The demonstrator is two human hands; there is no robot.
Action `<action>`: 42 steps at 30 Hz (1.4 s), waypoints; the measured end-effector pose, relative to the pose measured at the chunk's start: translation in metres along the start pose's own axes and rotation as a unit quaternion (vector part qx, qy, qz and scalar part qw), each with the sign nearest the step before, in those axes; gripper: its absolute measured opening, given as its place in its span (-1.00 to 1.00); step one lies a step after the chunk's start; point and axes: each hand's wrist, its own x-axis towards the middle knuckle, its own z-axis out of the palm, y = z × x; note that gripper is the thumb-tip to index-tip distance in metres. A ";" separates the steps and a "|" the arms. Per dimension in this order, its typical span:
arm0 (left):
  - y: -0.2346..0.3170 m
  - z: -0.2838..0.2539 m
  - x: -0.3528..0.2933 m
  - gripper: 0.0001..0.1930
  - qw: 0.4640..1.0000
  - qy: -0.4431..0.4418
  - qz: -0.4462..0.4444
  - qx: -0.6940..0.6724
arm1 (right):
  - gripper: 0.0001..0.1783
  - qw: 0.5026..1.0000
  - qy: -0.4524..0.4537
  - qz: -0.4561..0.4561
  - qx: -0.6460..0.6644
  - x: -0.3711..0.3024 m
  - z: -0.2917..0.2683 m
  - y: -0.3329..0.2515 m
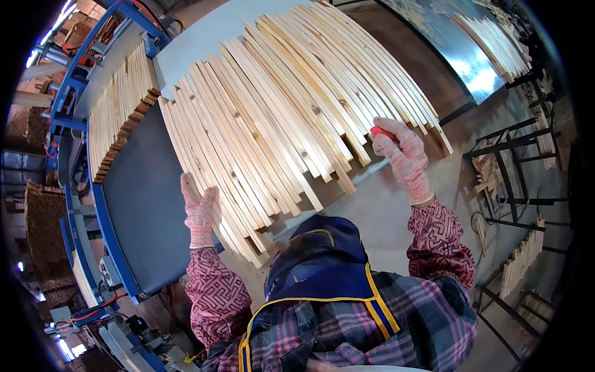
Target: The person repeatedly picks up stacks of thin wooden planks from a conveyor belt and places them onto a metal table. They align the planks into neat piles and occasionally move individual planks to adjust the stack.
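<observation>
Many pale wooden strips lie side by side on a light table, their near ends uneven. My left hand, in a pinkish knitted glove, is at the left edge of the strips, fingers apart. It seems to touch the outermost strip, though I cannot tell for sure. My right hand, gloved alike, is over the near right ends of the strips. Its thumb and fingers are closed on a small red object, mostly hidden by the glove.
To the left stands a blue-framed machine with a dark conveyor belt and a row of stacked strips. A shiny metal table at the far right carries more strips. Black metal racks stand at the right.
</observation>
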 end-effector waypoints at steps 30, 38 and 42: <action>-0.008 -0.010 0.006 -0.07 0.999 -0.023 0.015 -0.039 | -0.78 0.978 -0.066 0.006 -0.199 -0.111 0.056 0.030; -0.013 -0.012 0.008 -0.13 0.999 -0.019 0.028 -0.023 | -0.77 0.992 -0.008 0.028 -0.123 -0.097 0.060 0.039; -0.015 -0.014 0.009 -0.08 0.999 -0.020 0.030 -0.006 | -0.75 0.995 -0.025 0.059 -0.076 -0.098 0.059 0.035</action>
